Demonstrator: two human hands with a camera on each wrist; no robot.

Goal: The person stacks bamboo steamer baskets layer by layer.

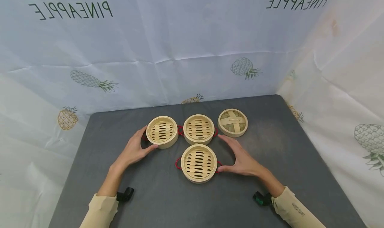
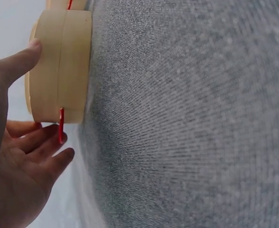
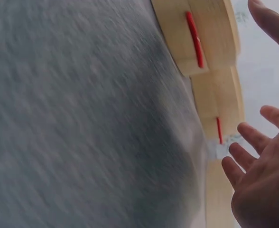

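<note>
Three round bamboo steamer baskets with slatted bases and red side handles sit on the dark table. My left hand [image 1: 134, 147] grips the left steamer basket [image 1: 162, 132]; its thumb presses the front wall, and in the left wrist view the fingers [image 2: 39, 140] reach around beside the red handle [image 2: 61, 124]. Right of it stands the back middle steamer basket [image 1: 198, 129]. Nearest the person is the front steamer basket [image 1: 199, 163]. My right hand [image 1: 241, 160] is spread beside that basket's right side, thumb tip close to its red handle, holding nothing.
A woven bamboo lid [image 1: 232, 122] lies at the back right, beyond the right hand's fingertips. The grey-black table [image 1: 270, 128] meets a white pineapple-print cloth [image 1: 195, 78] behind and at the sides. Dark straps with small devices [image 1: 263, 198] are on both wrists.
</note>
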